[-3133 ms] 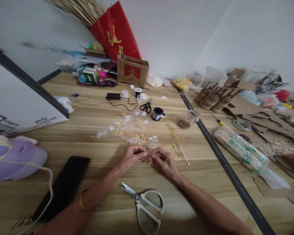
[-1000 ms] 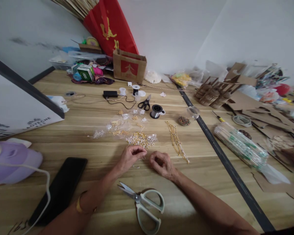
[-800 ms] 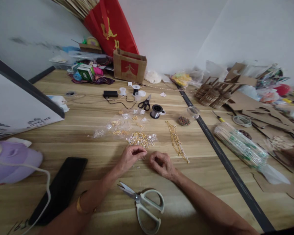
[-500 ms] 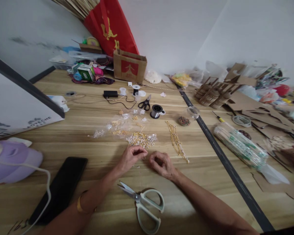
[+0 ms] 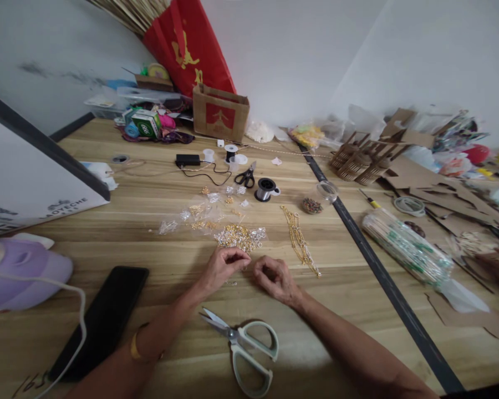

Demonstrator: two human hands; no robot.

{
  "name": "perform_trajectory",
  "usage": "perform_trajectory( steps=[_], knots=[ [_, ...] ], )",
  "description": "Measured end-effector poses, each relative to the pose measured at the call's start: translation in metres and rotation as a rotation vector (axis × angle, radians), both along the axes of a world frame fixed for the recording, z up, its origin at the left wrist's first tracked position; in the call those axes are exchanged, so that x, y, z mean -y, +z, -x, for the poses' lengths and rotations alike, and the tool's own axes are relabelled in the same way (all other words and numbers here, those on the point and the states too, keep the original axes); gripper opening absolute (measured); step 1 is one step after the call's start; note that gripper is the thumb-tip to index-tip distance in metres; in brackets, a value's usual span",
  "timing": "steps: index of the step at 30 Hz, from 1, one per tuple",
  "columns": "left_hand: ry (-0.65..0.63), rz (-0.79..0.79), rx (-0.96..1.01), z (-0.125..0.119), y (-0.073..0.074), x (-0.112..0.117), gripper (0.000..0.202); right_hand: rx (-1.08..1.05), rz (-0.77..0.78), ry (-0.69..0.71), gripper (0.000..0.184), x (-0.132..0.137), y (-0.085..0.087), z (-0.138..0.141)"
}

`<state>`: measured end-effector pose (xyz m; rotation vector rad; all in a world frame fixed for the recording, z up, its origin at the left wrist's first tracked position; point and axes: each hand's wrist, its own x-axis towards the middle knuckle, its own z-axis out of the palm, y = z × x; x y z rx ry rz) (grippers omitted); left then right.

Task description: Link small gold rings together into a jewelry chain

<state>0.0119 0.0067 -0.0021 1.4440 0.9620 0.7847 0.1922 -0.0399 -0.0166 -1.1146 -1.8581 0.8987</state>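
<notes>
My left hand (image 5: pixel 223 268) rests on the wooden table (image 5: pixel 158 233) with fingers curled into a pinch. My right hand (image 5: pixel 274 279) lies beside it, fingers curled too; the fingertips of both nearly meet. What they pinch is too small to make out. Just beyond them lies a pile of small gold and silver findings (image 5: pixel 238 237). A gold chain (image 5: pixel 300 243) stretches to the right of my right hand. White-handled scissors (image 5: pixel 243 349) lie open near my forearms.
A black phone (image 5: pixel 102 321) and a purple mask with a white cable (image 5: pixel 23 274) lie left. Farther off are small black scissors (image 5: pixel 246 177), a wire spool (image 5: pixel 266 189), a bead dish (image 5: pixel 312 206), paper bags (image 5: pixel 220 113). Right: a bag of sticks (image 5: pixel 407 249) and cardboard pieces.
My right hand drew slightly back from the left over the last three seconds. In the last second both hands hardly moved. The view shifted a little.
</notes>
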Motion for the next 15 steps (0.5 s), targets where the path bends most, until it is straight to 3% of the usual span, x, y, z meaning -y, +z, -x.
perform_trajectory(
  steps=[15],
  knots=[
    [-0.012,0.057,0.045,-0.0017,-0.0030,0.0010,0.011,-0.026,0.019,-0.012,0.020,0.0000,-0.0026,-0.0007]
  ],
)
